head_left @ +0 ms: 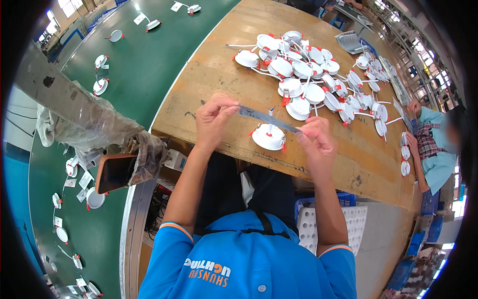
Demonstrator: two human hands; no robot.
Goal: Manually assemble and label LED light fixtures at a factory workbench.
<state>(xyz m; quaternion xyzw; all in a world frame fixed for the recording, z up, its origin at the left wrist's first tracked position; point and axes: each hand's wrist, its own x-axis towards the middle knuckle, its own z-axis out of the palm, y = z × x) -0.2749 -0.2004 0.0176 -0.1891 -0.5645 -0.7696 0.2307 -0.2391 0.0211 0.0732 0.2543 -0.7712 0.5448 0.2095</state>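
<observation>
A thin, shiny grey strip [256, 115], partly see-through, is stretched between my two hands above the wooden table. Its left end is pinched by the thumb and fingers of my left hand [215, 119]. My right hand [318, 142] pinches the other end, a little nearer to me. Just beneath the strip, a round white downlight [269, 140] with red clips lies on the table. Its short cable points up, and the wire ends show beyond the strip. Whether strip and cable touch, I cannot tell.
Beyond my hands lies a pile of white downlights [301, 67] on the wooden table [199, 79]. A green conveyor belt [114, 134] with spaced downlights runs along the left. A phone [115, 173] hangs by a wrapped post [74, 109]. At the right sits another person [432, 144].
</observation>
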